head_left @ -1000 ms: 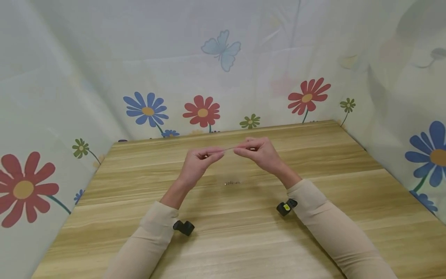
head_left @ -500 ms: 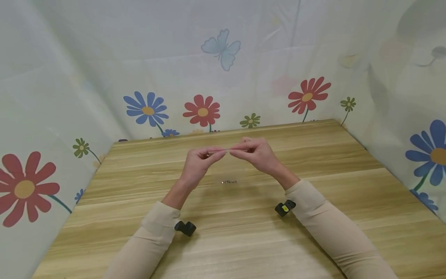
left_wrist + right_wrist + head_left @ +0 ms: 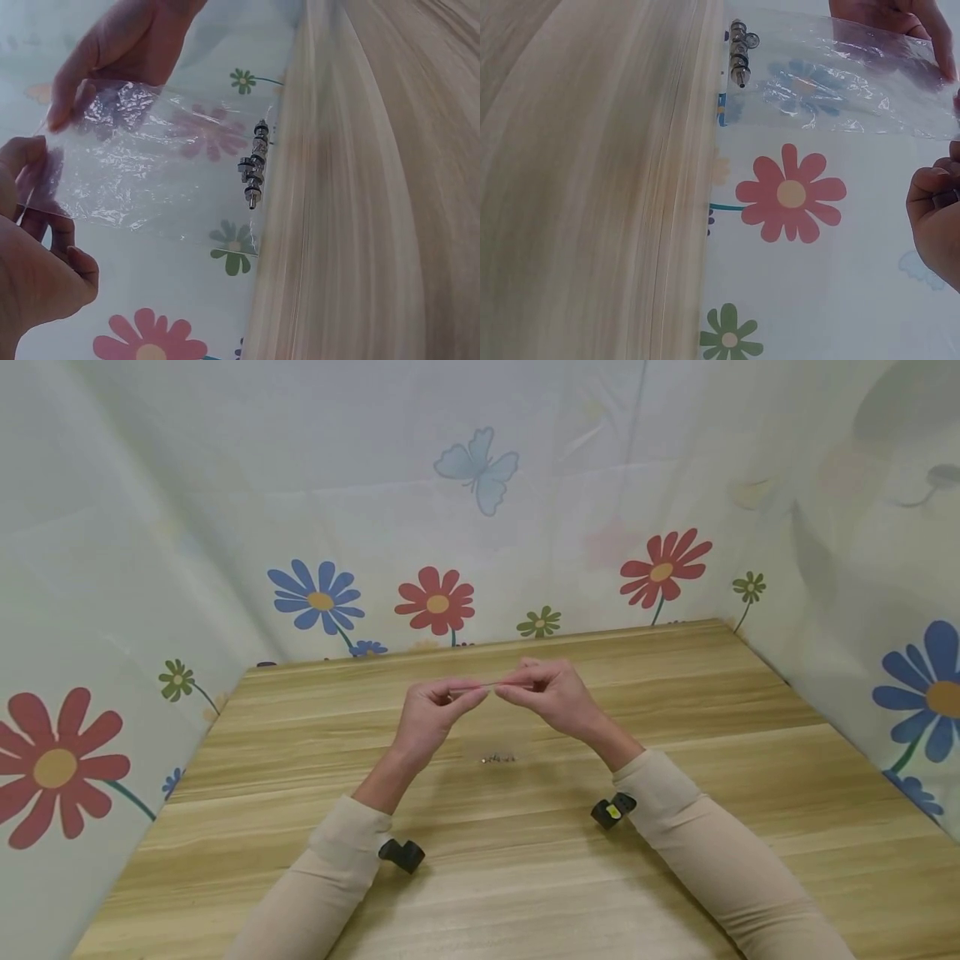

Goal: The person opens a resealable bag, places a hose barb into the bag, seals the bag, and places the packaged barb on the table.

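A clear plastic bag (image 3: 161, 161) hangs between both hands, its mouth edge uppermost. Several small shiny metal fittings with dark rings (image 3: 256, 161) lie in a row along its bottom. Thumb and fingers of my left hand (image 3: 435, 710) pinch one end of the top edge. At the other end, my right hand (image 3: 555, 693) pinches the same edge, fingertips close to the left ones. In the head view the bag is nearly invisible, with only its thin top edge and the fittings (image 3: 498, 759) showing. The right wrist view also shows the fittings (image 3: 739, 52) low in the bag.
The hands are above a wood-grain table (image 3: 480, 877). A white curtain (image 3: 360, 493) printed with flowers and a butterfly surrounds its back and sides. Small black cameras sit on the left cuff (image 3: 405, 855) and the right cuff (image 3: 611, 811).
The right hand has moved slightly left, bringing the fingertips nearer together. The bag's bottom with the fittings has swayed a little. Both hands keep their pinch on the bag.
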A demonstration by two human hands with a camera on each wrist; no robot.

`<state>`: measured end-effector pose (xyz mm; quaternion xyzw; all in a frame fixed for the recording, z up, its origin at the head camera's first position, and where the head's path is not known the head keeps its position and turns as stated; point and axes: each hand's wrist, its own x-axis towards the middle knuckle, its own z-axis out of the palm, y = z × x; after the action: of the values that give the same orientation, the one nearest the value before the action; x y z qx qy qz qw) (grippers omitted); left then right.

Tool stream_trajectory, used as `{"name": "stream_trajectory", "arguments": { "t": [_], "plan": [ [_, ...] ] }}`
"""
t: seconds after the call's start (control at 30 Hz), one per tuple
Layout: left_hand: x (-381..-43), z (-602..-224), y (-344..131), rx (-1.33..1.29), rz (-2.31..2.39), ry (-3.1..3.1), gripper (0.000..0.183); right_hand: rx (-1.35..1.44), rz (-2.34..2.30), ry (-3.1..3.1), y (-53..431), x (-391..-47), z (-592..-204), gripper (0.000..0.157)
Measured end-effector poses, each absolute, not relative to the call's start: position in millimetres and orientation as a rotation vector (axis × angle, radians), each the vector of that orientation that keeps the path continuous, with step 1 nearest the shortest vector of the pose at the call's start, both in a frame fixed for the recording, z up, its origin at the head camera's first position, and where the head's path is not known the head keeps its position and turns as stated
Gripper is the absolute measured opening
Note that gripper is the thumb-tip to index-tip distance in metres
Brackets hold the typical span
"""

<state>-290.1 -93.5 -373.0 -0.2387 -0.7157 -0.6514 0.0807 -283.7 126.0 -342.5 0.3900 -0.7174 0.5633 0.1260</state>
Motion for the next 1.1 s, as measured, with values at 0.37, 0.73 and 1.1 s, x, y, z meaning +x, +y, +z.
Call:
{"name": "stream_trajectory", "arguments": {
  "t": [0.37,0.73,1.1],
  "plan": [
    [-289.6,-372.3,-91.8,-0.623,-1.925,-2.18,0.019,1.109,1.659,-2.105,121.8,-280.6,-342.3,0.011],
    [-287.8,-372.5,-90.2,-0.66,-1.892,-2.14,0.019,1.099,1.643,-2.101,123.8,-300.8,-363.0,0.012],
    [-286.6,-373.6,-87.0,-0.722,-1.851,-2.127,0.014,1.185,1.633,-2.061,120.4,-279.7,-342.8,0.011]
  ]
}}
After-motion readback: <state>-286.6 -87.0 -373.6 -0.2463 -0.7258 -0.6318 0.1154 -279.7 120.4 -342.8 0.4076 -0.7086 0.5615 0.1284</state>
